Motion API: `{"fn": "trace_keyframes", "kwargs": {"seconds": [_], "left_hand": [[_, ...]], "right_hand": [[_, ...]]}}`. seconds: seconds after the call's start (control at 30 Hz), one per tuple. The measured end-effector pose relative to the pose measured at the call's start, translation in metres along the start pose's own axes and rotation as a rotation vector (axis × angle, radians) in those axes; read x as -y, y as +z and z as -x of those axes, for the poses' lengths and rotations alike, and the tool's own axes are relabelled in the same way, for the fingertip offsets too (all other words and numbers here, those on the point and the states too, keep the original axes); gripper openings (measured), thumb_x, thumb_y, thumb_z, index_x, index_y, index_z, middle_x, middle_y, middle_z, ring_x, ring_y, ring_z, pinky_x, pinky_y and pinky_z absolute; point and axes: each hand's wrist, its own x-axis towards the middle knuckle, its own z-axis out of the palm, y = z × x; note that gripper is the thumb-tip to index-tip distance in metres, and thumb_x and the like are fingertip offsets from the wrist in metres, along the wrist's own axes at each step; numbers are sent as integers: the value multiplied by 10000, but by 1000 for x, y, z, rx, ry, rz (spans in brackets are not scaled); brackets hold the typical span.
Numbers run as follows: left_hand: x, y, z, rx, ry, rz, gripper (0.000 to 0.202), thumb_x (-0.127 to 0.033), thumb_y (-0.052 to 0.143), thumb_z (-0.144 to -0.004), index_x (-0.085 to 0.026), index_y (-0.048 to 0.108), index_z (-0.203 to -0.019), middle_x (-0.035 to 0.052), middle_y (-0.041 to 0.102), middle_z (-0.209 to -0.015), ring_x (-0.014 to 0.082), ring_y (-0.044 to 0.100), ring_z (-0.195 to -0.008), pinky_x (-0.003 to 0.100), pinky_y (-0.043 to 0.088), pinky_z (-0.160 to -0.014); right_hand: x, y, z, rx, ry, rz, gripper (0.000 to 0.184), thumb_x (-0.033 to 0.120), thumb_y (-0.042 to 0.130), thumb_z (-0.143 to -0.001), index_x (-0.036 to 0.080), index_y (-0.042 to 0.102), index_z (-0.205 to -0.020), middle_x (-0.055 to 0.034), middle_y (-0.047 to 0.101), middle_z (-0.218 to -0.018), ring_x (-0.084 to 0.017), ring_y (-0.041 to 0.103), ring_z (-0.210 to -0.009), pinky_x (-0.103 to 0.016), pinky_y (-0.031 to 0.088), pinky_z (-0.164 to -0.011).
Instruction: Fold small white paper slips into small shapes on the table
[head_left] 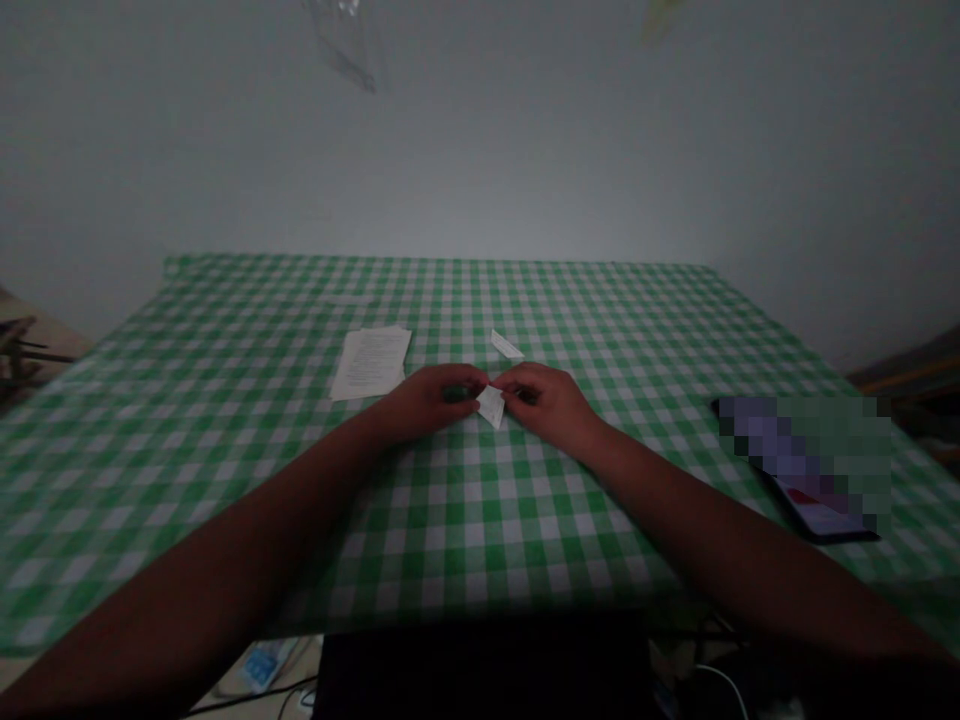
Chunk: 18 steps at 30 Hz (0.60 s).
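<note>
Between my two hands is a small folded piece of printed paper [492, 407], narrowing to a point toward me. My left hand [439, 395] pinches its left side with thumb and fingers. From the other side, my right hand [546, 398] pinches its right edge, and the fingertips of both hands nearly meet at its top. Just beyond my hands lies another folded paper piece [506, 345], a slim slanted shape. A stack of printed sheets [371, 362] rests left of them, close to my left hand.
A green and white checked cloth [480, 530] covers the table. On the right lies a tablet or large phone [825, 515], partly blurred out by blocks. A pale wall [480, 150] stands behind the table. Below the front edge are cables and a blue packet [262, 665].
</note>
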Motion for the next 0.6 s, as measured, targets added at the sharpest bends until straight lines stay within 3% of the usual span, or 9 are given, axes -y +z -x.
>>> {"fn": "trace_keyframes", "kwargs": {"seconds": [0.4,0.6], "left_hand": [[4,-2,0,28,93,-66,292,-258,639,-832,-200,660,-1117,50,709,-1111,185,660,-1032,362,509,-960],[8,-2,1,77,205,-115,274,-218,624,-861,-217,664,-1133,45,696,-1167,171,647,-1091,350,488,-1006]], "right_hand": [[-4,-4,-1,33,-83,13,235,79,591,-822,231,721,-944,-22,711,-916,-151,664,-816,-278,526,-724],[-11,-9,-2,110,-207,63,226,65,573,-823,227,704,-912,-19,720,-941,-159,665,-875,-312,519,-818]]}}
